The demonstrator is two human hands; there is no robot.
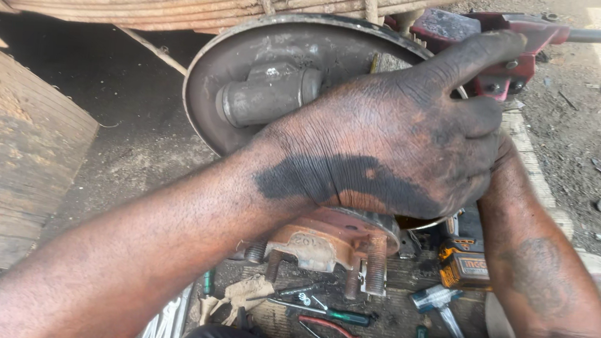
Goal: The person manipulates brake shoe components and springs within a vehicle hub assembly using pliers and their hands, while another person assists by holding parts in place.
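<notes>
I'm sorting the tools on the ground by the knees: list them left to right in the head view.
Tan crumpled work glove → green-handled screwdriver → red-handled pliers → clear-handled screwdriver with blue-grey tip → orange and black power tool battery.

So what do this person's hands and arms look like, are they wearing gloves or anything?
No gloves. The bare left hand is smeared with black grease, heaviest on the fingers and in a dark band near the wrist, with rusty dust over it. The right hand is mostly hidden behind it. Both forearms are bare; the right forearm shows a faint dark marking and a black sleeve edge near the elbow.

Head view, close, downward, over hub (330, 240)
</notes>
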